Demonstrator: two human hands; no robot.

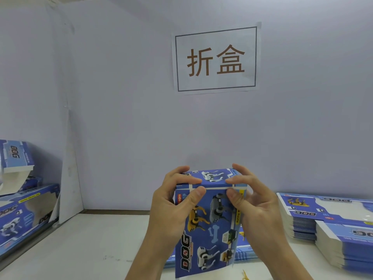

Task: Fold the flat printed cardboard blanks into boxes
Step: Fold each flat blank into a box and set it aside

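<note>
A blue printed box [207,225] with robot dogs and the word DOG stands upright in the air above the white table [84,247]. My left hand [171,201] grips its upper left corner, thumb on the front face and fingers curled over the top flap. My right hand [252,201] grips the upper right corner the same way. The top flap lies folded down under both sets of fingers. Under the box, flat blanks [245,253] lie on the table, mostly hidden.
Two thick stacks of flat blue blanks [331,221] fill the table's right side. At the left, folded boxes [24,215] and more blanks [15,156] are piled. A wall sign [216,58] hangs ahead. A yellow rubber band [246,276] lies near the front edge.
</note>
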